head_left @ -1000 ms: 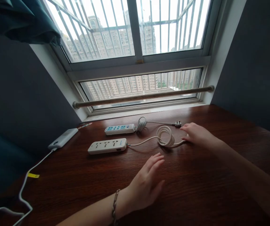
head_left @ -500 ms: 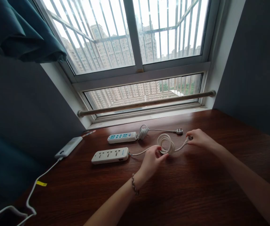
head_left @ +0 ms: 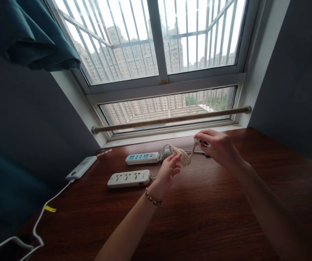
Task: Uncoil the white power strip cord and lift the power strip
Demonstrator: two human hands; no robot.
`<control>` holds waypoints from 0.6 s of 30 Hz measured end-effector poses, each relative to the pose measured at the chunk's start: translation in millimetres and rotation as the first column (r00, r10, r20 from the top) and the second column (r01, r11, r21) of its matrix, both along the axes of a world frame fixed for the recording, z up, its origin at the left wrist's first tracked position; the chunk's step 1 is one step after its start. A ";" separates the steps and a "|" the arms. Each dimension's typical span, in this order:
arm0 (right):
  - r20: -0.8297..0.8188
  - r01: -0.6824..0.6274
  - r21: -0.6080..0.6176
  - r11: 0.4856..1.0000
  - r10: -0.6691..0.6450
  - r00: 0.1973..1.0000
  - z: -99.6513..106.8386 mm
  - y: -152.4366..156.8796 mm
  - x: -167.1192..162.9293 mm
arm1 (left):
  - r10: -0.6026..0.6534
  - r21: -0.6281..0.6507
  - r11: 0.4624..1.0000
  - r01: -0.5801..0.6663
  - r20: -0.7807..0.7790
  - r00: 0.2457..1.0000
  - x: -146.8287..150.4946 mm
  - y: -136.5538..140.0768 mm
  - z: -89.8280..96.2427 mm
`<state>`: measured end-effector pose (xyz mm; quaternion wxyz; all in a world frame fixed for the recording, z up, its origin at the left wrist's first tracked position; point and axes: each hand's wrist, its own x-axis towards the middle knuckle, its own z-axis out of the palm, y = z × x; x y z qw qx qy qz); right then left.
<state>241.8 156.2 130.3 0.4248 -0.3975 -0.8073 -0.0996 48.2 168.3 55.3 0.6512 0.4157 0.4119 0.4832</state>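
A cream power strip lies on the dark wooden table. Its coiled white cable is lifted off the table. My left hand grips the coil from below. My right hand pinches the plug end of that cable, up and to the right of the coil. Behind it lies a second power strip with blue sockets, its own bundled cable partly hidden by my left hand.
A white power bank sits at the table's left edge with a white cord trailing off it. A wooden rod runs along the barred window. A teal curtain hangs at upper left. Dark walls flank both sides.
Both hands closed on the cream strip's cable and lifted it off the table; the coil now hangs between them, and the right hand rose with the plug end.
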 end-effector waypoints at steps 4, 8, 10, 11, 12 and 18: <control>-0.109 0.006 0.038 0.999 -0.002 0.994 8.3 4.8 -24.5 | 0.071 0.010 0.997 -0.074 0.187 0.980 -12.4 0.3 17.1; -0.238 0.055 0.020 0.998 -0.049 0.970 4.8 13.1 -37.3 | 0.073 0.071 0.993 -0.095 0.260 0.963 -24.5 -3.1 35.6; -0.286 0.076 -0.011 0.997 -0.076 0.955 -0.3 18.5 -39.7 | 0.048 0.123 0.989 -0.080 0.248 0.968 -30.6 -4.3 43.3; -0.301 0.085 -0.031 0.996 -0.090 0.949 -3.3 21.2 -40.1 | 0.021 0.143 0.988 -0.056 0.233 0.972 -33.3 -4.6 46.4; -0.314 0.090 -0.052 0.995 -0.102 0.944 -6.2 23.9 -40.2 | -0.010 0.154 0.988 -0.023 0.216 0.976 -35.4 -4.8 49.0; -0.305 0.061 -0.152 0.986 -0.106 0.946 -16.2 31.2 -43.1 | -0.037 0.171 0.985 0.024 0.075 0.996 -40.2 -3.0 52.2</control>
